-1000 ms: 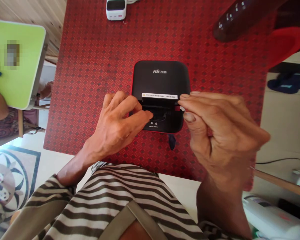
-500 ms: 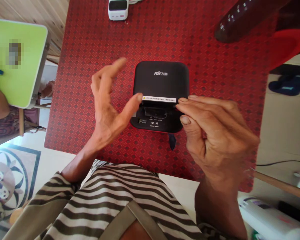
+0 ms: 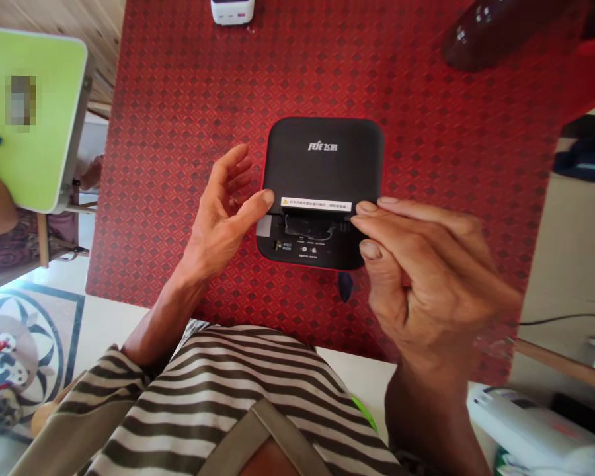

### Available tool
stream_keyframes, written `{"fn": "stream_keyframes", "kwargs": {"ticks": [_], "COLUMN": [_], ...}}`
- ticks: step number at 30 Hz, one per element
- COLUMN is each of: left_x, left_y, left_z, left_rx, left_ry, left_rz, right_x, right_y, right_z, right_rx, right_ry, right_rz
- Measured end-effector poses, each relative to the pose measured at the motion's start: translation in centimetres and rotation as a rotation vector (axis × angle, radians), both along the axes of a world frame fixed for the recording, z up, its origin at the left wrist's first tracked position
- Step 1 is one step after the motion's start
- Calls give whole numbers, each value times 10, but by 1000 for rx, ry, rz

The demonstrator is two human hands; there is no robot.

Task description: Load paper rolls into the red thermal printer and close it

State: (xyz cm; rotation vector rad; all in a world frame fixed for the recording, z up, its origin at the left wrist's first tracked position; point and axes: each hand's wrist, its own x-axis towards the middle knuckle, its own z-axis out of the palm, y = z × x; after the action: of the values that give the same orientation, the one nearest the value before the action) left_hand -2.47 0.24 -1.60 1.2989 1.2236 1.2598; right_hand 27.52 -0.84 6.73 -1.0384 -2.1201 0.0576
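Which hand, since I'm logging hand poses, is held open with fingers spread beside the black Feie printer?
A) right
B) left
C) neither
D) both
B: the left hand is open and spread beside the black Feie printer, while the right hand bunches its fingers together at the printer's edge.

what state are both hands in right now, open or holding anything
left hand: open, empty, thumb tip at the edge of the black rounded plastic device
right hand: pinched shut over that device, cannot tell if it holds anything

We have one view, worn on the person's head: it faces forward and down, close above the fingers (image 3: pixel 416 218), with the striped shirt (image 3: pixel 228 410) below them and the red-covered tabletop (image 3: pixel 178 165) beyond them.
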Motion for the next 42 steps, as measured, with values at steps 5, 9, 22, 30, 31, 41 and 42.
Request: {"fn": "stream_keyframes", "kwargs": {"ticks": [5, 9, 22, 30, 31, 41, 42], "left_x": [1, 8, 13, 21, 22, 26, 27], "left_y": [-3, -2, -37, -37, -37, -34, -34], "left_z": [2, 8, 28, 31, 30, 30, 30], "left_rx": [11, 20, 70, 29, 34, -34, -27], "left_ry": [30, 108, 213, 119, 124, 156, 126], "left_rz": [-29, 5, -2, 27, 27, 70, 69], "right_x": [-3, -4, 5, -1, -2, -3, -4], "right_y": [-6, -5, -9, -19, -20, -25, -25], "right_z": [-2, -4, -38, -48, -49, -53, -53], "right_rx": [-20, -45, 48, -40, -57, -120, -118], "right_ry": [-45, 22, 345, 354, 370, 428, 438], "right_rz": [-40, -35, -237, -300, -317, -357, -353]}}
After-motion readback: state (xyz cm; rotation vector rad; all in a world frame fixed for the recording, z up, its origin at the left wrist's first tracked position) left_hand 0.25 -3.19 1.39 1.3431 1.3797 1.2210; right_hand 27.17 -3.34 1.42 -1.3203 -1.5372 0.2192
